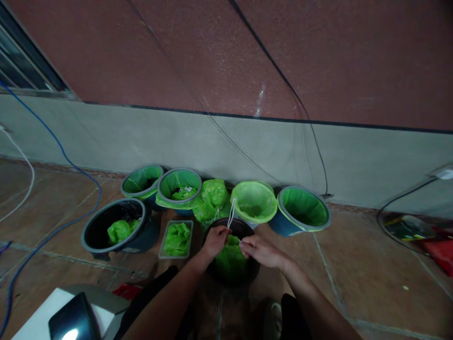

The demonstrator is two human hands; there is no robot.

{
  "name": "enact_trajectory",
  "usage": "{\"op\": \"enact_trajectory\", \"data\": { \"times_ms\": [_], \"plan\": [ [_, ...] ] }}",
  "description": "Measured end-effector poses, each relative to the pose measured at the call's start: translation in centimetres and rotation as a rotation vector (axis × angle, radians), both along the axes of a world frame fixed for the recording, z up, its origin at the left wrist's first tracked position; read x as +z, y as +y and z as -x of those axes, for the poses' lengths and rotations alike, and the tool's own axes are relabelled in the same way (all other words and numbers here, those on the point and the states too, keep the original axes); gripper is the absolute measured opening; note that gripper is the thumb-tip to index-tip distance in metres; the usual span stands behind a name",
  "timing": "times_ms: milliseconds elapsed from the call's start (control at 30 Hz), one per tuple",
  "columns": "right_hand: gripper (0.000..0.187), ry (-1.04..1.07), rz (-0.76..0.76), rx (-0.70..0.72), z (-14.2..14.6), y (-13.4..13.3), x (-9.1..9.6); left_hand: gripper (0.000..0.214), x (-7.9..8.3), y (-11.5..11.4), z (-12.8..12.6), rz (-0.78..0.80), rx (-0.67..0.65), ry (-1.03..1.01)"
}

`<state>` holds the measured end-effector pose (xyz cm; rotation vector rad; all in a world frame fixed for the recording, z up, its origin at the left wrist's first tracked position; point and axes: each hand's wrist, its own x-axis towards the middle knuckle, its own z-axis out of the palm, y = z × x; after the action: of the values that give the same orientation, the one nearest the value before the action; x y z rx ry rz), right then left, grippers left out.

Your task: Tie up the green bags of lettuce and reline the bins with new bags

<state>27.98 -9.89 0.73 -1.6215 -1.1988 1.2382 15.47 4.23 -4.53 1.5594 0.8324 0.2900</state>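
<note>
Both my hands are over a dark bin (247, 276) that holds a green bag (231, 257). My left hand (215, 242) pinches a thin white strip (231, 212) that sticks up from its fingers. My right hand (260, 250) is closed at the bag's top, next to the left hand, and seems to pinch the bag or the strip's other end. Both forearms reach in from the bottom of the view.
Several green-lined bins stand along the wall: two at the left (141, 181) (179, 186), two at the right (254, 202) (303, 208). A tied green bag (211, 198), a dark bin (116, 226), a tray of green bags (177, 238), a blue cable (71, 165), red items (437, 245).
</note>
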Motion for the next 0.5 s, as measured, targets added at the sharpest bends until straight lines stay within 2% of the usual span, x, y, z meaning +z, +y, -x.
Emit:
{"op": "enact_trajectory", "data": {
  "times_ms": [133,233,333,433,500],
  "plan": [
    [0.047,-0.063,-0.031,0.058,0.4,0.4,0.8,0.023,0.2,-0.7,0.3,-0.046,-0.318,-0.053],
    [0.048,-0.04,-0.073,-0.02,0.1,0.8,1.0,0.022,0.2,-1.4,0.7,-0.107,-0.482,-0.039],
    [0.049,0.02,-0.093,-0.188,-0.5,1.2,0.3,0.016,0.3,-2.0,1.0,-0.141,-0.544,-0.04],
    [0.044,0.047,-0.145,-0.487,-1.2,1.6,-1.2,0.027,0.4,-2.1,0.9,-0.145,-0.511,-0.013],
    [0.06,0.007,-0.145,-0.67,-1.6,1.6,-2.3,0.035,0.2,-1.9,0.6,-0.134,-0.431,0.03]
  ]
}}
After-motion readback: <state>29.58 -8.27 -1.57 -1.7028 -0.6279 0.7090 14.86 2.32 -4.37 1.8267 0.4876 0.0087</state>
